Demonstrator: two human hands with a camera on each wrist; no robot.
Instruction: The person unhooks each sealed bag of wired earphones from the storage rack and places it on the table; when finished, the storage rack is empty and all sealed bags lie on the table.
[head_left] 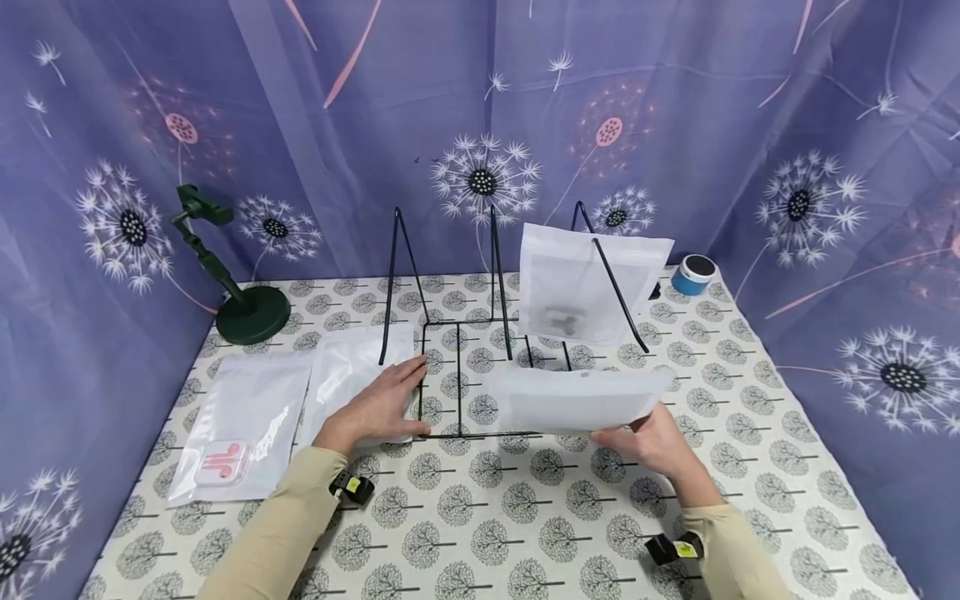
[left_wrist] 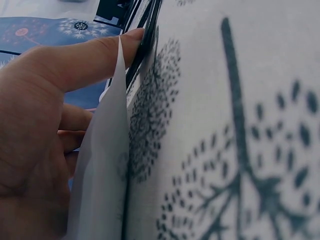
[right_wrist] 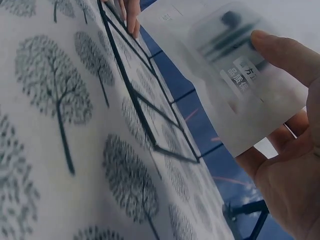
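Beige sleeves (head_left: 273, 525) with wrist cameras (head_left: 352, 486) reach over the near edge of the tree-patterned worktop (head_left: 540, 550) in the head view. Stretched out, the left hand (head_left: 382, 404) touches the left end of a black wire rack (head_left: 459, 379); the right hand (head_left: 654, 442) grips a raised white pouch (head_left: 581, 400) over the rack's front right. Behind it, a second pouch (head_left: 562, 258) leans upright between the rack's wires. Two flat pouches (head_left: 262, 400) lie toward the left edge, the outer showing a pink earbud shape. At the far left corner stands a green stand (head_left: 253, 315); at the far right corner, a blue jar (head_left: 692, 275).

Left wrist: the thumb lies straight, its tip at the rack's wire, a white pouch edge beside it.

Right wrist: the thumb presses the held pouch, printed with white characters, a dark blurred object showing through.
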